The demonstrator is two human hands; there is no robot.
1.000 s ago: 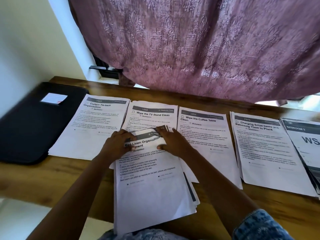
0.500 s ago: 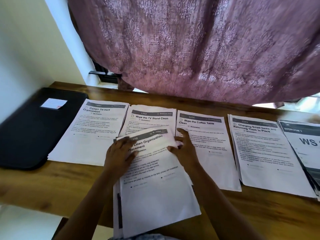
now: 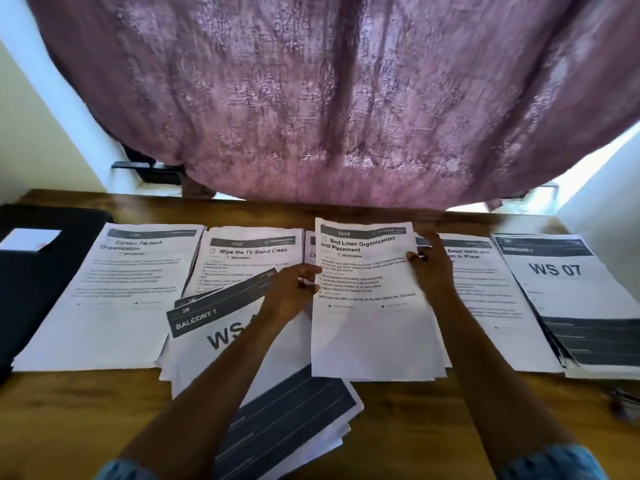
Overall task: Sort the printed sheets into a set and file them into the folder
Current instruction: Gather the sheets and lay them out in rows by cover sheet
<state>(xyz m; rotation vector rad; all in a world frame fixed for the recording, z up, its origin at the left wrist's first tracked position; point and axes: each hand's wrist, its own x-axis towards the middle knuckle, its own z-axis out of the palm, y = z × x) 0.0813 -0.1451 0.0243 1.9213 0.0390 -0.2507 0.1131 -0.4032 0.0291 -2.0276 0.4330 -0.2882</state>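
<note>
Sheets: Bed Linen sheet (image 3: 367, 306) is up in both hands, mid-row, hiding most of the third pile (image 3: 309, 251); can't tell if its bottom edge touches the desk (image 3: 69, 427).
Left hand (image 3: 291, 292): pinches the sheet's left edge, fingers curled onto it.
Right hand (image 3: 431, 268): grips the right edge, thumb on the printed face.
Done: five piles sit side by side along the desk – Curtain pile (image 3: 114, 306), TV pile (image 3: 242, 265), third pile, Small Items pile (image 3: 485, 306), WS 07 pile (image 3: 568, 292) at far right.
Left to do: Balcony stack (image 3: 197, 355) lies askew & fanned, nearer the person, overlapping the TV pile's lower edge – looks unsorted. Held sheet wants a home; no visible pile carries its title, so prob. a fresh spot. Then gather all into one set & file it.
Folder (image 3: 45, 299): black, closed, flat at far left, just beside the Curtain pile, white label (image 3: 31, 239) on its cover. Nothing filed yet, as far as I can see.
Progress: roughly mid-sort, I'd say – filing not begun.
Surface: brown wood, grain showing, piles spread nearly edge to edge.
Room: mauve patterned curtain (image 3: 329, 98) hangs to the desk's far edge; pale wall (image 3: 20, 126) each side; daylight at the curtain's lower corners; dark window frame (image 3: 138, 166) at left. Blue sleeve (image 3: 554, 462) at the bottom.
</note>
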